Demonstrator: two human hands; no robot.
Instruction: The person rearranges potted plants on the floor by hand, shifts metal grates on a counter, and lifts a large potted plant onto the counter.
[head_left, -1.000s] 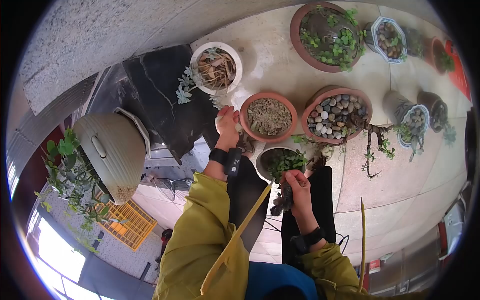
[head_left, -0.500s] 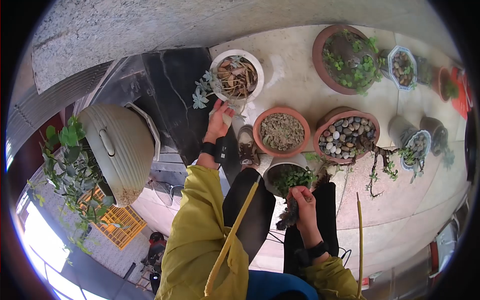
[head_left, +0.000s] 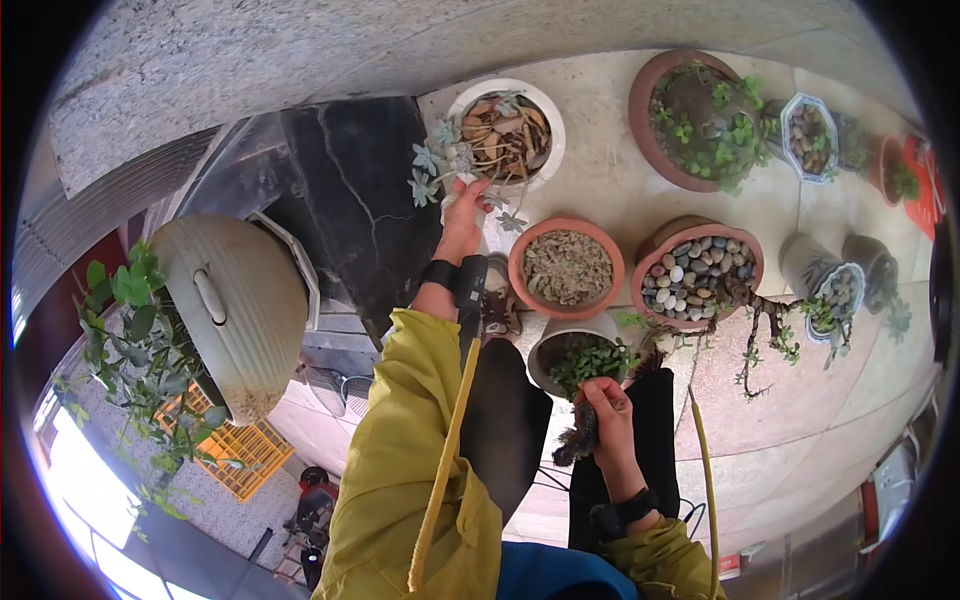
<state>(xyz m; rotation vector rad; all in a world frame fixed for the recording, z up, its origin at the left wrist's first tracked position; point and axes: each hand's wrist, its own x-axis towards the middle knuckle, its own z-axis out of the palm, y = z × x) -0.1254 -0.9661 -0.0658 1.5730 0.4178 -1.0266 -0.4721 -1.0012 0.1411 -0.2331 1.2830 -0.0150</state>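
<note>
My left hand (head_left: 463, 220) is at the near-left rim of a white flower pot (head_left: 553, 110), its fingers closed on the edge among pale succulent rosettes (head_left: 424, 160) that trail over the side. Bark pieces (head_left: 510, 140) fill this pot. Pinched in my right hand (head_left: 612, 415) is a leafy plant with a dark root clump (head_left: 577, 442) hanging below the fingers. Its small green leaves (head_left: 595, 362) lie over the mouth of a grey pot (head_left: 545, 350) by my knees, so I cannot tell whether all those leaves belong to it.
Beyond my knees stand a terracotta pot of dry soil (head_left: 516, 262) and one of pebbles (head_left: 700, 275) with a trailing woody stem. Further right are a large mossy pot (head_left: 645, 125) and several small pots. At left is a big ribbed planter (head_left: 240, 300) and a yellow crate (head_left: 255, 455).
The white pot has shifted right and slightly away, with my left hand moving along and closing at its rim. My right hand stays almost still with the plant.
</note>
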